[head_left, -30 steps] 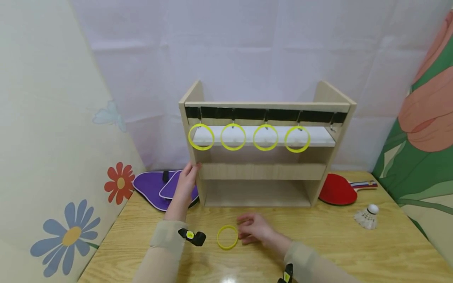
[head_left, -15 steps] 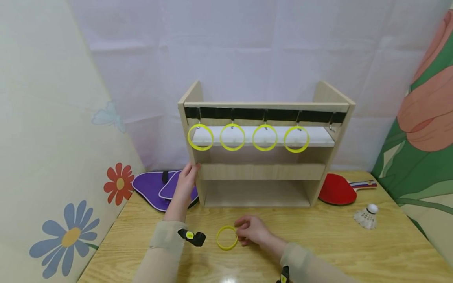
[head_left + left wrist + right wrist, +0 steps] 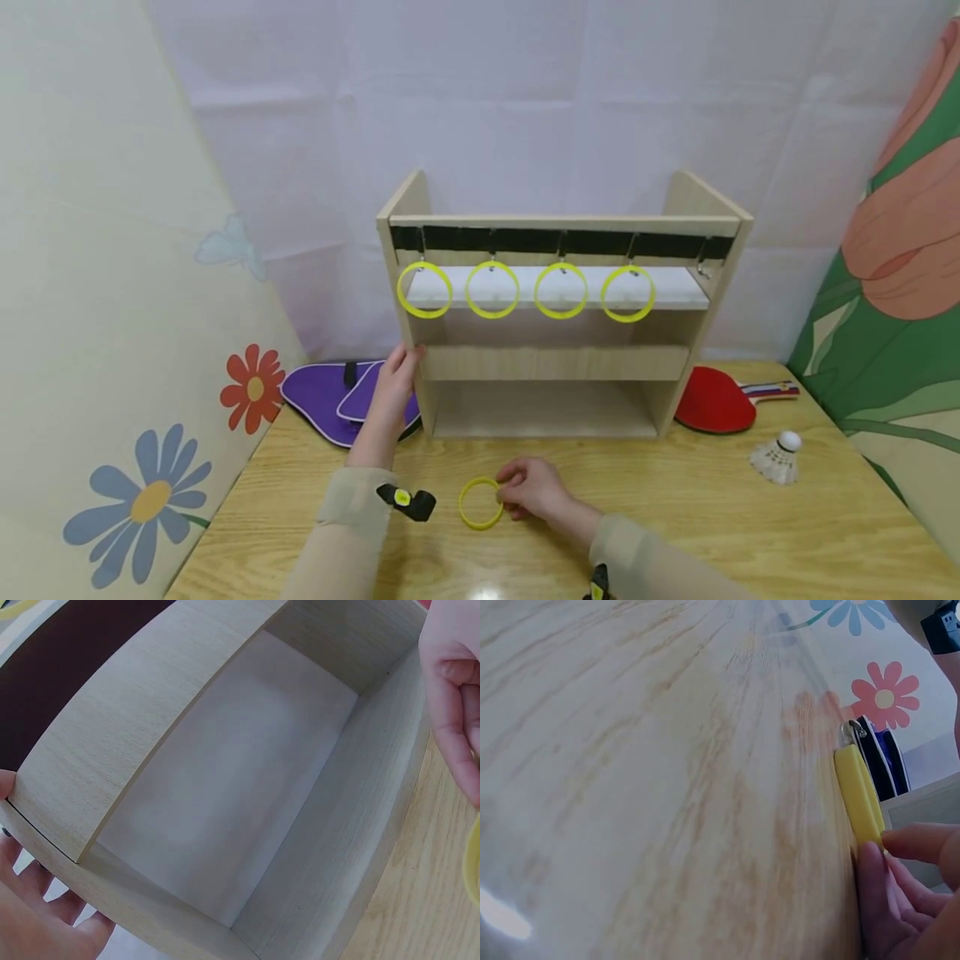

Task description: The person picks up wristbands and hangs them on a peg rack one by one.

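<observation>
A small wooden shelf (image 3: 555,363) stands on the table, and my left hand (image 3: 395,379) grips its left side panel. In the left wrist view, the fingers of that left hand (image 3: 45,919) curl behind the panel with the thumb at the front. A yellow ring (image 3: 463,515) lies flat on the wood in front of the shelf. My right hand (image 3: 536,487) pinches its right edge. Thumb and finger meet on the yellow ring (image 3: 859,796) in the right wrist view, low by the tabletop. Several more yellow rings, such as the leftmost hanging ring (image 3: 401,302), hang from hooks along the shelf's black strip (image 3: 525,241).
The rightmost hook (image 3: 702,268) carries no ring. A purple bat case (image 3: 318,396) lies left of the shelf. On the right are a red table tennis bat (image 3: 716,402) and a shuttlecock (image 3: 777,458). A white cloth (image 3: 525,100) hangs behind.
My right hand has moved slightly left to the lying ring, and its spread fingers have closed into a pinch on the edge. The left hand stays on the shelf's side.
</observation>
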A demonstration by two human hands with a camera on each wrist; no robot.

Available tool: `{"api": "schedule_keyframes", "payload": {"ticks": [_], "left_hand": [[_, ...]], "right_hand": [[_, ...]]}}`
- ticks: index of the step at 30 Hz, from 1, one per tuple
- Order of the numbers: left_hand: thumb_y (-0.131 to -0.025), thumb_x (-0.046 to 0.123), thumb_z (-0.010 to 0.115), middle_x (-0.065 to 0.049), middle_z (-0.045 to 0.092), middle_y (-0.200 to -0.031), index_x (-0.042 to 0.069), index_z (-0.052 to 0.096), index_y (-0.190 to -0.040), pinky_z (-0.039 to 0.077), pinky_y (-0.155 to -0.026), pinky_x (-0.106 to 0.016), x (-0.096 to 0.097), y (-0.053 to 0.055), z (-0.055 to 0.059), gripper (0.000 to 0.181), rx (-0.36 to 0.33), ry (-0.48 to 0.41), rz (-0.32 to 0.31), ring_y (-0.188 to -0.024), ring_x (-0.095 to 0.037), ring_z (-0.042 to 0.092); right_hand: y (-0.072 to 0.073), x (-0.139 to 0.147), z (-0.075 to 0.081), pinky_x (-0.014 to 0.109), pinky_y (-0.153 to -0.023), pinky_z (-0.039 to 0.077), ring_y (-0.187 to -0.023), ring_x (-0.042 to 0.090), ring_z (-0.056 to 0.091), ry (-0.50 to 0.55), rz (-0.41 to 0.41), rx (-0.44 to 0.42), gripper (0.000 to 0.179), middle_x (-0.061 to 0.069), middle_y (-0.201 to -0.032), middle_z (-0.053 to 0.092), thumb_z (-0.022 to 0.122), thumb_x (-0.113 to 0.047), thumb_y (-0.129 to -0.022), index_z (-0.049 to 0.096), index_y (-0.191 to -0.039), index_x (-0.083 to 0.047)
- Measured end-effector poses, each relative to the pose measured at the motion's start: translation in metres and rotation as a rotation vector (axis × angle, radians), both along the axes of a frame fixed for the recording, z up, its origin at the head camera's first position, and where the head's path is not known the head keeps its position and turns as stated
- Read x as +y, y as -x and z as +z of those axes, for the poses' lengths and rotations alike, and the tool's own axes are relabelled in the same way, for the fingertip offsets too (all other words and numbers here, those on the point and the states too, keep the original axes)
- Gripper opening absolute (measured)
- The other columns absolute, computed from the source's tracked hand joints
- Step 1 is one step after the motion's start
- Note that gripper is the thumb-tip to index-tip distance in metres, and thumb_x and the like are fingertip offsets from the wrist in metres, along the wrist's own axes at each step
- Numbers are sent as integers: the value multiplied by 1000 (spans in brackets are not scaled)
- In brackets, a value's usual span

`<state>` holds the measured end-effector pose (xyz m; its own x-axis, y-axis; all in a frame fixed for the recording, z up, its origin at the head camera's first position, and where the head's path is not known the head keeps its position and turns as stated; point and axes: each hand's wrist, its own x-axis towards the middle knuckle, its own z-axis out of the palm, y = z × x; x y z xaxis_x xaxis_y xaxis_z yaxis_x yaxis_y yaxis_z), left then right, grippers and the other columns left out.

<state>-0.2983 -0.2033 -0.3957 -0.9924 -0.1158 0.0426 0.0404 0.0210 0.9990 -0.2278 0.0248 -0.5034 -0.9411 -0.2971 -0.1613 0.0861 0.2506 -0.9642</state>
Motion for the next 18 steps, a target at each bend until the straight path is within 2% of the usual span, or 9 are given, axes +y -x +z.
{"api": "schedule_keyframes", "payload": {"ticks": [18], "left_hand": [[-103,28,46,-16,46,-148,23,38,-153,29,-115,-49,0,-1,2,52,-2,-19,-2,-133,-29,43]], "right_hand": [[4,9,5,23,-53,55,-53,9,60,110,13,-119,32,7,-77,62,64,12,-79,62,-111,11]]}}
